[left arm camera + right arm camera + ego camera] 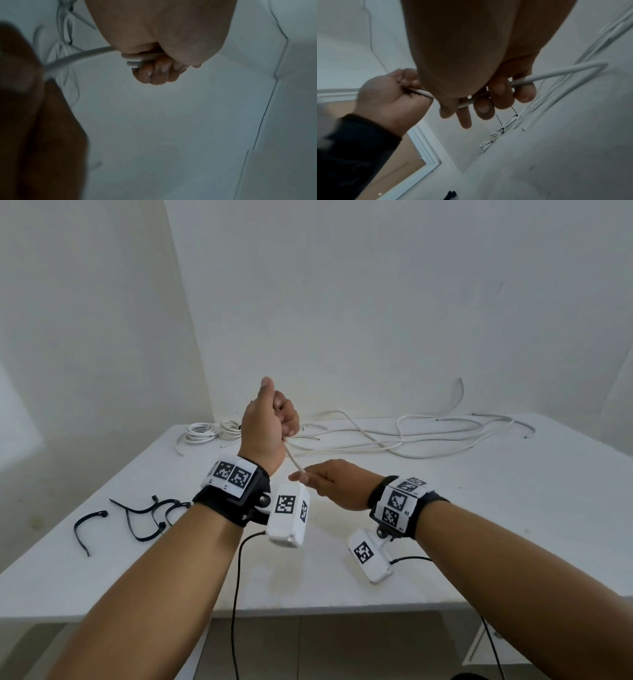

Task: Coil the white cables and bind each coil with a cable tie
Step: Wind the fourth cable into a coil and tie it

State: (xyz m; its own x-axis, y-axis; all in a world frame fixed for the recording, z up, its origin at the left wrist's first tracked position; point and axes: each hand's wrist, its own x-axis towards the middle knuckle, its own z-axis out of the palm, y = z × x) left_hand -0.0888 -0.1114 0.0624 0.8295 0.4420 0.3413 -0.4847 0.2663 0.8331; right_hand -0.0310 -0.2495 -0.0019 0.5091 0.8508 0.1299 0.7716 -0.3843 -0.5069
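Above the near middle of the white rectangular table [445, 542], both hands are raised with one thin white plastic-sheathed cable [294, 461] stretched between them. The left hand [269, 426] is higher, closed in a fist with the thumb pointing up; its fingers [154, 73] are curled tight round a few turns of that cable. The right hand [337, 482] sits lower and just right of it, fingers [500, 97] bent round the cable while the thumb and forefinger pinch it near the left fist. From there the cable runs off to the far side, where it joins a loose tangle of white cables [411, 436] spread across the far right of the table. At the far left lie two finished white cable coils [209, 431], each bound with a black tie. Nearer, on the left of the table, a scatter of loose black plastic cable ties [144, 515] lies well apart from the hands.
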